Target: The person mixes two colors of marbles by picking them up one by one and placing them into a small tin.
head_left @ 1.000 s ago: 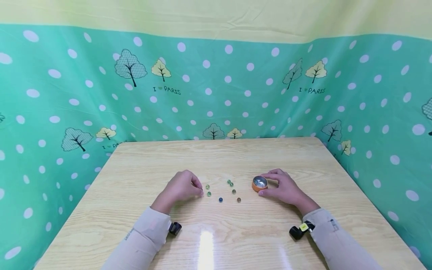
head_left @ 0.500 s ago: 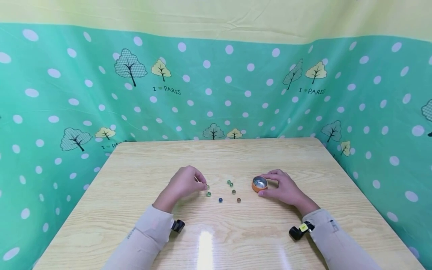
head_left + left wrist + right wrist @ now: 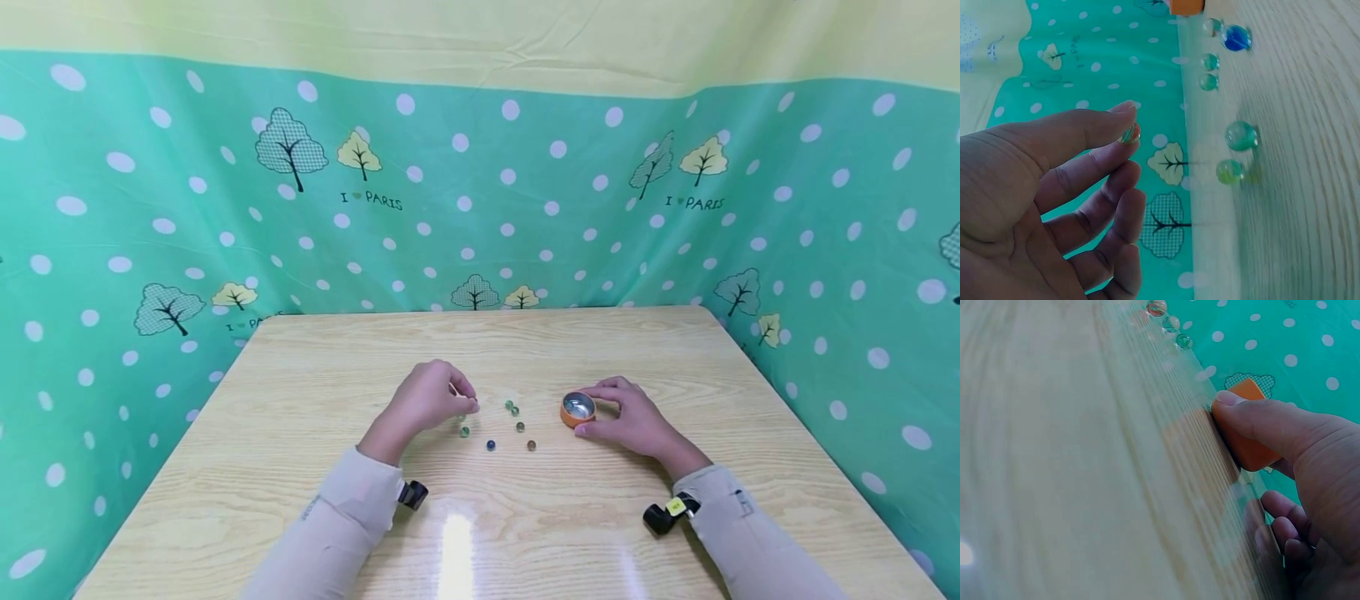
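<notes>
My left hand [image 3: 429,396] hovers over the table, left of centre. In the left wrist view its thumb and forefinger pinch a small glass marble [image 3: 1130,133] with an orange and green swirl; the other fingers are loosely bent. Below that hand lie a green marble [image 3: 465,432] and a yellowish-green marble [image 3: 1230,171], the latter partly hidden in the head view. My right hand [image 3: 628,418] grips the side of a small round orange tin [image 3: 567,417] with a silvery inside. The tin stands upright on the table, its thumb side visible in the right wrist view.
Between the hands lie a blue marble [image 3: 491,445], a brownish marble [image 3: 532,446] and several green marbles [image 3: 521,427]. The wooden table [image 3: 525,525] ends at a green dotted curtain [image 3: 510,208] behind and at both sides.
My left hand has moved right and slightly away from me, rising off the table with the pinched marble, passing above the green ones. My right hand and the tin have stayed in place.
</notes>
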Demonstrator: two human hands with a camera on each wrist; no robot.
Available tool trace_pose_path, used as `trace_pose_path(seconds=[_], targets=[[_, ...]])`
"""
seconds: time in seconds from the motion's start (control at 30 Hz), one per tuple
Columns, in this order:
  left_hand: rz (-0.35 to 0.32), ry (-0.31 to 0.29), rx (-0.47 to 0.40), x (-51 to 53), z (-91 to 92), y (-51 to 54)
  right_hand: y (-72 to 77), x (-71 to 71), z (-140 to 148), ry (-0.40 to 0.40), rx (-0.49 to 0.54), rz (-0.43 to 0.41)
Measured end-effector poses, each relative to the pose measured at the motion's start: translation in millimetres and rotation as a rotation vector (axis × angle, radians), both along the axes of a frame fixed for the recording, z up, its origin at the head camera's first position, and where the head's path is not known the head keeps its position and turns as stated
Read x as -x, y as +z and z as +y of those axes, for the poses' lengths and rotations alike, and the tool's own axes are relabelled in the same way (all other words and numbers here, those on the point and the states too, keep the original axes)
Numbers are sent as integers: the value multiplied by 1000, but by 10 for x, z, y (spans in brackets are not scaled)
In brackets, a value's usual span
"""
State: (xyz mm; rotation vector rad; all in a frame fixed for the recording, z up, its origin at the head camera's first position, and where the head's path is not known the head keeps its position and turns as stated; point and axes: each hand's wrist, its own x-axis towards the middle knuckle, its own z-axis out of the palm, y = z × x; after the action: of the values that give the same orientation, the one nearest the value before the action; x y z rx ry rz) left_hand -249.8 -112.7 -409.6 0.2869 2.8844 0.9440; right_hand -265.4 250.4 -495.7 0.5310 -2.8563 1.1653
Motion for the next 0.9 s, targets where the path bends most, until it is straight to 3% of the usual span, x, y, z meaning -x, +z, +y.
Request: trace_pose_path(seconds=[0.53,0.9], targets=[[2,-38,-47,49,294,109,-1,-5,-5,-8,4,-14],[12,-44,-100,53,447,117,12,-12,-11,-30,-4,-20]])
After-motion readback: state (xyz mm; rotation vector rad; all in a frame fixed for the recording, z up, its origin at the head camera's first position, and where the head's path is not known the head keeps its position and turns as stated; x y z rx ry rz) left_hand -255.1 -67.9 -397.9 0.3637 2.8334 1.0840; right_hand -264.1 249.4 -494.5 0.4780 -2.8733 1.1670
